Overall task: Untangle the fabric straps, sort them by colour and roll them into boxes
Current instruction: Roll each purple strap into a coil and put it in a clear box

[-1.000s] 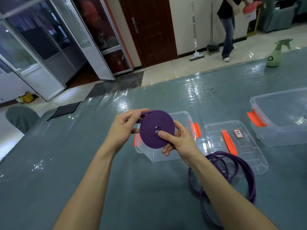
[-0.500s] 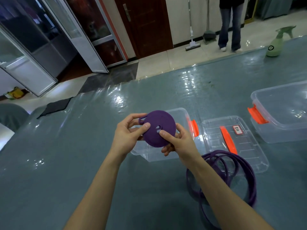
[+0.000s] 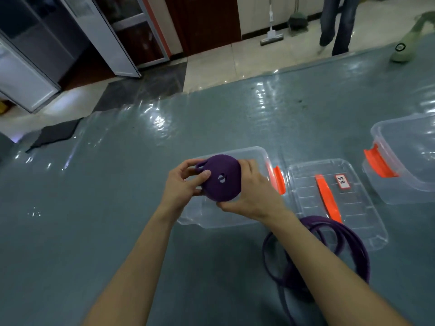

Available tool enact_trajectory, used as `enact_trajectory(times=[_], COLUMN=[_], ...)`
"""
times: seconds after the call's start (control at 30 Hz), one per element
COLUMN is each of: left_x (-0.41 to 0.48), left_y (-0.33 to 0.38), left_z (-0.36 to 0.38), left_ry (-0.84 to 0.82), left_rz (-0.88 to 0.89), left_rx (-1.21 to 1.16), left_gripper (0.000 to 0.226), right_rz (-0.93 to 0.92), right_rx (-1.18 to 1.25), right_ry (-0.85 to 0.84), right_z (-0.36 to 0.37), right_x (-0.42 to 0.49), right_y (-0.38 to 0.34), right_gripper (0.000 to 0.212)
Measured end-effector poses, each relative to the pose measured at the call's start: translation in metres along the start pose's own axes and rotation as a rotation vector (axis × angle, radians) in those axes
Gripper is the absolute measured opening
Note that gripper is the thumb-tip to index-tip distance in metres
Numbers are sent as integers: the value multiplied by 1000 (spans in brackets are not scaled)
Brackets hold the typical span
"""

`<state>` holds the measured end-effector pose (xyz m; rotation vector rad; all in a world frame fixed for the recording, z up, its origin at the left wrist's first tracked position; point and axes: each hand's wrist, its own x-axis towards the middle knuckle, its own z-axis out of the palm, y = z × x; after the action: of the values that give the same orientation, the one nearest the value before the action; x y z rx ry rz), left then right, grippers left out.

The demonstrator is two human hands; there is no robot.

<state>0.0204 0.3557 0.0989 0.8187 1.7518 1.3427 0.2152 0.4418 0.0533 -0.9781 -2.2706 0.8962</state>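
Two hands are in view, and both are closed on a single item. The left hand grips the left edge of the rolled purple strap with curled fingers, the thumb pressed on its flat face. The right hand holds the right and lower edge of the same roll. One roll is counted; a small loop protrudes at its upper left. The roll is held up off the surface, in front of the open clear box, so that part of the box interior is hidden behind the roll and both hands.

Two clear boxes are counted. The near box carries one orange latch on its right end. The second box stands well apart at the right edge, cut off by the frame, with one orange latch. One clear lid lies flat between the two boxes, bearing one orange strip and one label, which cannot be read.

One bundle of loose purple strap lies in coils on the surface, overlapping the near corner of the lid. The coils are partly covered by the right forearm, so the number of straps cannot be told.

One spray bottle, blurred, stands at the far right of the surface. On the floor beyond, one mop and the legs of one person are seen.
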Motion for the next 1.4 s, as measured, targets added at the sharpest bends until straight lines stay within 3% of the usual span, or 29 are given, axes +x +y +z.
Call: enact_trajectory(times=[0.23,0.4,0.53,0.83,1.0,1.27,1.4], left_x=[39,63,77,96,106,113,112], left_y=[-39,-63,-77,-89,-92,-110,-113], left_z=[6,14,19,31,30,34,38], left_ry=[-24,-58,-178,-268,-306,-228,-178], left_rz=[-322,-386,-420,-418,-421,-322,-259], left_rx=[-71,291,536,742,791,879,998], left_gripper=[24,42,38,38,38,37,27], right_rz=[105,220,299,348,306,261,226], right_rx=[-161,-372,-488,-640,-702,-719,-777], right_ry=[-152,-391,-540,-691,-704,-716,-752], right_z=[19,28,48,72,78,75,72], right_x=[30,51,58,78,78,79,80], right_y=[23,33,36,48,48,43,38], right_gripper=[98,103,108,109,91,67,73])
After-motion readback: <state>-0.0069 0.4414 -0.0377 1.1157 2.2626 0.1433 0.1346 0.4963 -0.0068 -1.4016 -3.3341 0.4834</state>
